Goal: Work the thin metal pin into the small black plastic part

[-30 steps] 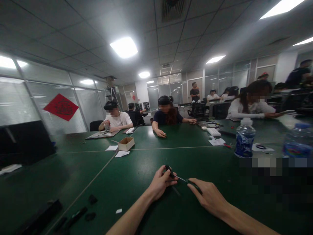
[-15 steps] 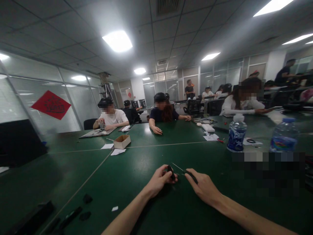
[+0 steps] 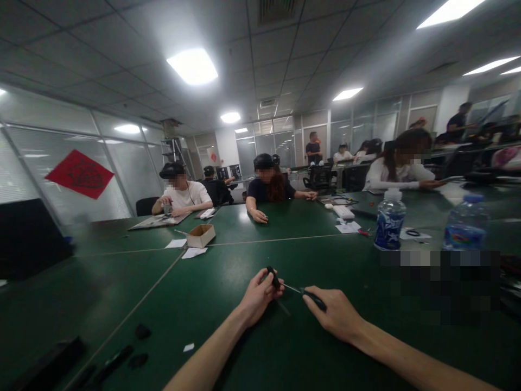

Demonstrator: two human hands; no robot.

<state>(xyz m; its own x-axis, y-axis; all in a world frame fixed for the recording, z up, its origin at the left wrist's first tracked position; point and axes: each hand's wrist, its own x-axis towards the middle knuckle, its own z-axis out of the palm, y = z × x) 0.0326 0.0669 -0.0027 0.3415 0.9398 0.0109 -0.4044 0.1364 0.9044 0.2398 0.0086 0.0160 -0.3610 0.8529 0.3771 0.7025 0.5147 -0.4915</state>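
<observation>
My left hand (image 3: 257, 296) is closed around a small black part (image 3: 273, 277), held just above the green table (image 3: 203, 293). My right hand (image 3: 336, 314) grips a thin screwdriver (image 3: 303, 292) by its dark handle. The metal shaft points left, and its tip meets the black part. Both hands are near the table's front middle, close together.
Two water bottles (image 3: 389, 219) (image 3: 465, 224) stand at right. A small cardboard box (image 3: 201, 235) and paper slips lie at centre left. Black parts (image 3: 139, 360) and a tool lie at lower left. A black case (image 3: 28, 236) sits at far left. Several people sit across the table.
Both hands shifted slightly left and kept their grips; the screwdriver tip came back against the black part. The view has drifted, so the bottles sit a little further left.
</observation>
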